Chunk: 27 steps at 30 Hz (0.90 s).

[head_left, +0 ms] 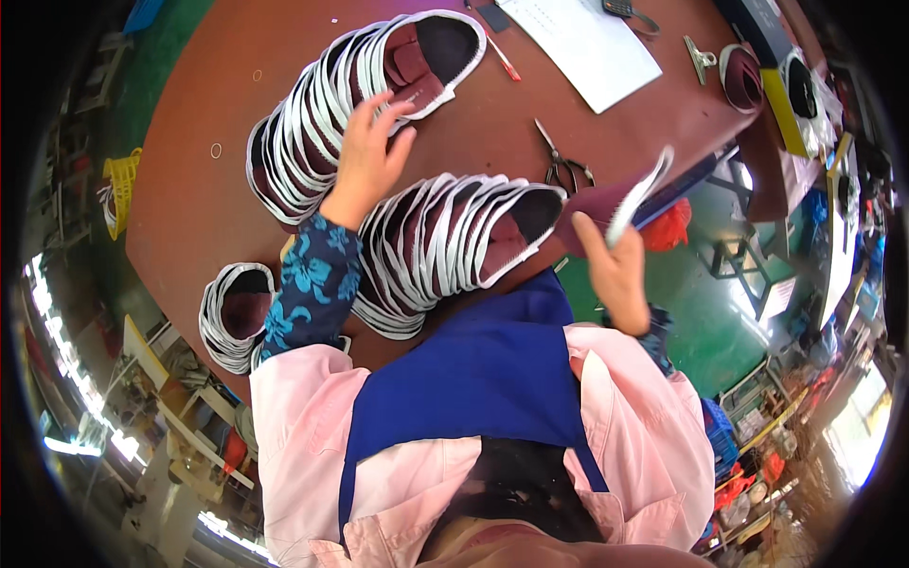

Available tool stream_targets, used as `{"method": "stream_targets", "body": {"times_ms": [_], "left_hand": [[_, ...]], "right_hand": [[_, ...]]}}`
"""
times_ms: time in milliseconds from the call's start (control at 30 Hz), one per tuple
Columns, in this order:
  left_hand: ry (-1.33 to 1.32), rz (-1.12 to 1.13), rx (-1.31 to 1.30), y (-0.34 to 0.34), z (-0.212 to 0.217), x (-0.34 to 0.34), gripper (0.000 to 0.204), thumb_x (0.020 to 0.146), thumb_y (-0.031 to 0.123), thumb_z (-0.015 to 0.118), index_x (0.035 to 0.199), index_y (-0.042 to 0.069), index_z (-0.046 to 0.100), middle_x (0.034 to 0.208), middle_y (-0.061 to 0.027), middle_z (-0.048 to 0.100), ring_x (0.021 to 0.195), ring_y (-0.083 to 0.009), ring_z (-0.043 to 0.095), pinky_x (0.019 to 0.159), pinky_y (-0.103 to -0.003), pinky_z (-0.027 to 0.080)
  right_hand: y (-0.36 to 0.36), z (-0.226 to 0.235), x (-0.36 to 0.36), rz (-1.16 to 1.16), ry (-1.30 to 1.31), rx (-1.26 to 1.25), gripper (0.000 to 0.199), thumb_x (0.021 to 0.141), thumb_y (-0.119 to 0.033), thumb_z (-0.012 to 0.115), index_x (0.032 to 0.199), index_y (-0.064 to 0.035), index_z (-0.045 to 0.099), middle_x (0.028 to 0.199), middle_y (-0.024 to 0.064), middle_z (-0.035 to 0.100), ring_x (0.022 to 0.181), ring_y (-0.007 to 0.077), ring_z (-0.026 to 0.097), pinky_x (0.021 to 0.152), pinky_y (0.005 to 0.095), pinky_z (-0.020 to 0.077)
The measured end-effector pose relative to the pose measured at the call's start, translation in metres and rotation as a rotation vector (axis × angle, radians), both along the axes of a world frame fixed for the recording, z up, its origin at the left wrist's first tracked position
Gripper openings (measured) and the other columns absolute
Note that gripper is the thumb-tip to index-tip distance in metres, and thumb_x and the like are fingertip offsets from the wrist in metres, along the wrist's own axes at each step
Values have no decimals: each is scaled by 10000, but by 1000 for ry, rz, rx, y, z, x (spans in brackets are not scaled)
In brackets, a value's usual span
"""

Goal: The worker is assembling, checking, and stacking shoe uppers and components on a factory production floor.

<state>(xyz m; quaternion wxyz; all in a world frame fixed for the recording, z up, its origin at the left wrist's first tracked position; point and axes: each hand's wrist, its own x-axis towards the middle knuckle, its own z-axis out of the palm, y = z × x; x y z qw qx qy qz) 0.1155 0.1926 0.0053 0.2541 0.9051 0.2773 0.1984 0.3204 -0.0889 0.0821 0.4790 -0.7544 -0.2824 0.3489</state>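
Observation:
Nested shoe uppers, maroon with white edging, stand in two long rows on the table. My left hand [366, 161] is at the near side of the far row [312, 123], its fingers apart near the front upper; whether it touches is hard to tell. Closer to me lies the second row [445, 241], beside my left sleeve. Off the table's right side, my right hand [617, 270] grips a single maroon shoe upper [598, 204], blurred along its white edge. A smaller nested bundle of uppers [237, 312] sits at the near left.
Pliers [561, 161] lie open-jawed or nearly so beyond the near row. White paper [587, 52], a red-and-white pen [504, 59] and a metal clip [700, 60] are farther back. A rolled maroon piece [740, 78] rests near the brown table's [189, 189] right edge.

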Motion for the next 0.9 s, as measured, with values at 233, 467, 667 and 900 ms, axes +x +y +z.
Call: {"method": "stream_targets", "body": {"times_ms": [233,467,667,900], "left_hand": [[113,-136,-64,-150,-2,-53,515,847,294,712,1334,172,598,1389,-160,503,1306,-381,448,1116,-522,334],[97,-19,40,-170,-13,-55,532,838,277,684,1354,200,581,1358,-153,527,1339,-378,413,1145,-521,286],[112,8,48,-173,-11,-57,522,829,281,689,1335,208,590,1351,-133,534,1351,-355,414,1138,-527,290],[237,205,-27,-189,-1,-30,503,784,378,751,1229,192,612,1336,-99,533,1376,-324,394,1136,-611,231]], "right_hand": [[-22,-126,-123,171,297,-44,271,1021,-238,565,1068,9,665,936,112,709,864,190,664,771,337,504],[-28,-167,-138,105,627,156,292,1047,-221,543,1135,31,662,977,-1,675,870,65,592,764,245,494],[-20,-161,-130,208,442,193,289,1024,-227,583,1036,45,678,868,-3,670,792,54,569,692,258,488],[-14,-184,-95,495,502,118,327,1025,-251,570,871,32,626,619,15,546,592,74,469,515,317,402]]}}
